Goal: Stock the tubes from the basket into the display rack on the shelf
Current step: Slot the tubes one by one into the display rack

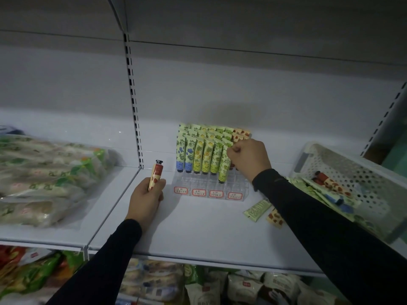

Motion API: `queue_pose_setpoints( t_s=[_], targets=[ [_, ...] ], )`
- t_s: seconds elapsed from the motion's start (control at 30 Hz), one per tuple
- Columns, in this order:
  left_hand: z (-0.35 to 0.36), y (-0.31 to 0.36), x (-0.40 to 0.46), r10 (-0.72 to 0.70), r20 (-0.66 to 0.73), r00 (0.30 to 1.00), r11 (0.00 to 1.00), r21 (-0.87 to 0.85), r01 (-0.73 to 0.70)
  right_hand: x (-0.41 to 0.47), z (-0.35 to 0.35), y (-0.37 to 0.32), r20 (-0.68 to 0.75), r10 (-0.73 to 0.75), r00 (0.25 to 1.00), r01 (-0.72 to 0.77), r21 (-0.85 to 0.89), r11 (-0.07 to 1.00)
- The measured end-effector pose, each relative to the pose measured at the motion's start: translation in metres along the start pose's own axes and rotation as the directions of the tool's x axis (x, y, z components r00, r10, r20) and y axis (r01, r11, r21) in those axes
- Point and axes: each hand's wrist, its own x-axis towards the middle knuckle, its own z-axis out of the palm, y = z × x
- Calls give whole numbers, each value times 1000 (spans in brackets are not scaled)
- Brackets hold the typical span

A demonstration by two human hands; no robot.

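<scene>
You are facing a white metal shelf [198, 227] in a dim shop aisle, its flat board filling the middle of the frame and a slotted upright [133, 102] running up the pale back panel left of centre. Another shelf below, along the bottom edge, is packed with crinkly snack packets [242, 287]. At left of the frame lies a heap of soft, glossy clear-plastic bags [44, 179] with green print.

The display rack [211, 188] sits at the centre of the board: clear hard plastic, stepped in rows, with four small red-bordered labels along its front lip. Flat-ended tubes [203, 155] stand in it cap down, blue-flowered at the left, yellow and green in the middle, red-spotted at the back right.

At right of the frame a white perforated plastic basket [356, 172] rests tilted on the shelf, with more tubes lying loose inside. Two tubes lie on the board between rack and basket, partly under your right sleeve.

Your left hand [146, 200], lower left of the rack, has its fingers wrapped round a red-spotted tube [155, 175] held upright, black cap on top. Your right hand [248, 159] is curled tight at the rack's right side, pinching the top edge of a green tube [224, 166] that stands in the front row.
</scene>
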Motion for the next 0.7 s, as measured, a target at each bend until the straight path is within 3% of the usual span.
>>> queue_pose_setpoints(
  t_s=[0.7],
  targets=[
    [0,3,-3,8,-2,1000,1000,2,-8,4,-2,-4,90,17,996,-13,-49,999]
  ],
)
